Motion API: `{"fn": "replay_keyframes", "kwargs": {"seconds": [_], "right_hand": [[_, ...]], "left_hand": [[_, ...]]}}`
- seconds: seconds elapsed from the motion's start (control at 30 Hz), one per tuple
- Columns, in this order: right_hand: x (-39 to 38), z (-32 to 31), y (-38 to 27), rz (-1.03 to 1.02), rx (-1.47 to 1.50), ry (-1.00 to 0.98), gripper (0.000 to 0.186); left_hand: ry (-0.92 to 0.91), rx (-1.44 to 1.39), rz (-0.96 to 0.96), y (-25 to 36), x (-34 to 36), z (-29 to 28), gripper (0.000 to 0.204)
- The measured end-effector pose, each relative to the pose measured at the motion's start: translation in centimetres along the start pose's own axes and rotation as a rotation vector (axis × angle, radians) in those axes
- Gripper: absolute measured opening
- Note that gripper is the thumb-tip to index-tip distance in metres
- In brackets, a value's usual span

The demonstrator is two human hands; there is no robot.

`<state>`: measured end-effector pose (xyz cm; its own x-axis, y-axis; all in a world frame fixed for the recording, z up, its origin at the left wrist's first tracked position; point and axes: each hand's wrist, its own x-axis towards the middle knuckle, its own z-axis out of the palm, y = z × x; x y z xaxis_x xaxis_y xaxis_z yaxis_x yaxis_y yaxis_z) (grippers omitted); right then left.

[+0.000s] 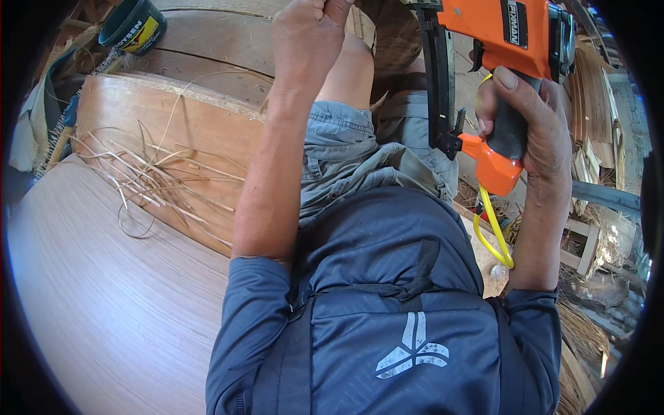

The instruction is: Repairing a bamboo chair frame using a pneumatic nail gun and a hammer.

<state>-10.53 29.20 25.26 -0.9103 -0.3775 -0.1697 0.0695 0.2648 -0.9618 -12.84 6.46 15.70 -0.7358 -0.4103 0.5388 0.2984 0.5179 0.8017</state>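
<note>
My right hand (546,135) grips the black handle of an orange and black nail gun (501,173), held up at the upper right. Its long black magazine stands upright on the gun's left side. A yellow air hose (492,221) loops down from the handle's base past my wrist. My left hand (308,31) is raised at the top edge with its fingers curled closed. The upper edge cuts part of it off, and whatever it may hold is out of sight. Both hands are above my lap, apart from each other.
Thin cane strips (166,173) lie loose on a brown wooden board (221,166) at the left. A smooth pale panel (117,290) is nearer. A dark green bucket (135,28) stands at the far left. Wood strips (591,104) and scraps are heaped along the right.
</note>
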Motion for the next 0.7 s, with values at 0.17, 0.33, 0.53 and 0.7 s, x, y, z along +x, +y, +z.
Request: {"fn": "replay_keyframes", "kwargs": {"seconds": [0.17, 0.33, 0.53, 0.7], "right_hand": [[0.2, -0.5, 1.0, -0.051, 0.12, -0.006, 0.021], [-1.1, -2.8, 1.9, -0.136, 0.122, 0.024, 0.031], [-1.6, -4.1, 3.2, -0.147, 0.118, 0.077, 0.032], [-0.9, -5.1, 6.5, -0.069, 0.212, 0.122, 0.028]], "left_hand": [[0.09, 0.125, -0.065, -0.9, 0.0, -0.5, 0.032], [0.52, 0.711, 0.095, -0.1, -0.6, -0.2, 0.037], [0.121, 0.254, -0.43, -1.8, -1.5, -0.7, 0.055], [-0.089, -0.492, -0.483, -5.4, -1.9, 2.4, 0.05]]}}
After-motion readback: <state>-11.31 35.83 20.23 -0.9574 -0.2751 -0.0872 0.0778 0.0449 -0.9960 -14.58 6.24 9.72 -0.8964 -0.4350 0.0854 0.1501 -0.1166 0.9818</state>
